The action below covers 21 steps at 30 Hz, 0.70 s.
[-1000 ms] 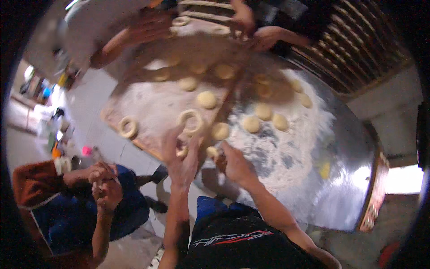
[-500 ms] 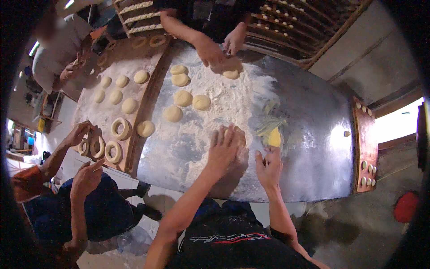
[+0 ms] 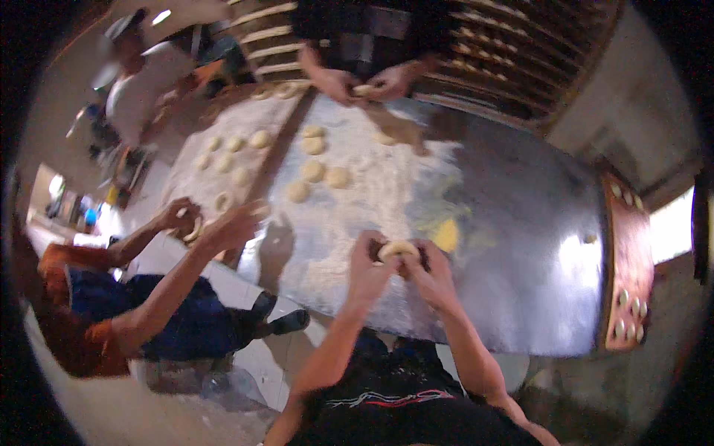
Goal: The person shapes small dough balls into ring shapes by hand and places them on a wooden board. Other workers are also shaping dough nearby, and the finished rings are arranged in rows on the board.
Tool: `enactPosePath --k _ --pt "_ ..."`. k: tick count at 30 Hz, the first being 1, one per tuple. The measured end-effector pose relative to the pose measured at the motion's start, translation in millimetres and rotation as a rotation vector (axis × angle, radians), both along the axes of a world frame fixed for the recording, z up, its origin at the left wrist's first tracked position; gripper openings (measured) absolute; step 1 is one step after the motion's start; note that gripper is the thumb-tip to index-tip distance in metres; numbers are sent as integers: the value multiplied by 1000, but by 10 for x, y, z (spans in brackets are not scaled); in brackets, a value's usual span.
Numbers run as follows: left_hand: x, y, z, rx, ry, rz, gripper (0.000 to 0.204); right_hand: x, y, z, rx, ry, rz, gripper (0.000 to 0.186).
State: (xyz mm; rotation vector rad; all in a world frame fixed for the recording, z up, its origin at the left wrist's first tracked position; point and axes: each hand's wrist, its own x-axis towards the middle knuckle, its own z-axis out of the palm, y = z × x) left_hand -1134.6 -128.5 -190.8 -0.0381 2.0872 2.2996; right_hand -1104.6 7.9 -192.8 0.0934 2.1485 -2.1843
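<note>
Just above the near part of the floured table, my left hand and my right hand grip one piece of pale dough from both sides. Their thumbs come together at its near side, and the fingers curl round its far edge, partly hidden. Beyond my right hand, a yellow lump of soft fat lies on the metal tabletop amid greasy smears. White flour covers the tabletop's middle. Several flattened dough rounds lie on it, farther off to the left.
Across the table a person's hands hold a small dough piece; another round lies nearby. At left, an orange-sleeved person's hand reaches over the floured wooden board with dough rounds and rings. A tray of small pieces stands at right.
My left hand has lifted from pressing on the flour, and my right hand has left the yellow fat. Both now hold the dough together. The orange-sleeved person's nearer hand has moved right.
</note>
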Motion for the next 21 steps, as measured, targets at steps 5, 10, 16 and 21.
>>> enactPosePath --k 5,10,16,21 --pt "-97 -223 90 31 -114 -455 55 -27 -74 225 -382 -200 41 31" --pt "-422 -393 269 -530 440 -319 83 -198 -157 85 587 435 13 40" --pt "-531 -365 1 34 56 -598 82 -502 -193 245 146 -126 -107 35" --pt "-392 -58 -50 328 -180 206 60 -313 -180 275 -84 42 41 77"
